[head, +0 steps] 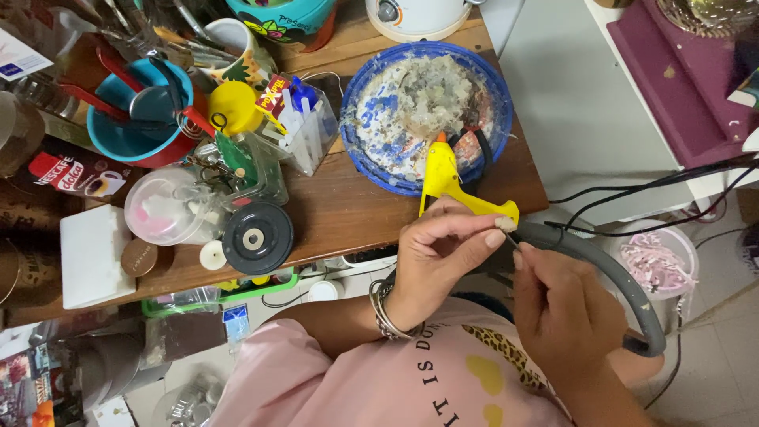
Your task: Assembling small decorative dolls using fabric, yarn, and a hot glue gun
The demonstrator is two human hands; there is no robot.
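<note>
A cluttered wooden table (348, 209) filled the upper part of the view, above a pale tiled floor. On it stood a round blue plate (360, 154) crusted with dried glue, and a yellow glue gun (443, 178) leaned on the plate's near rim. To the left lay a clear box of white glue sticks (312, 130) with a red-and-yellow label on its corner, a yellow funnel-like lid (231, 107), a blue bowl (118, 138) of red-handled tools, a black wheel (257, 237) and a white rectangular box (93, 253); a dark red coffee package (75, 170) sat at the far left.

Below the table's edge, the left hand (439, 253) pinched a small beige lump (506, 224) between thumb and fingertips at the end of a curved grey hose (609, 273). The right hand (565, 308) was closed around the hose just beside it.
</note>
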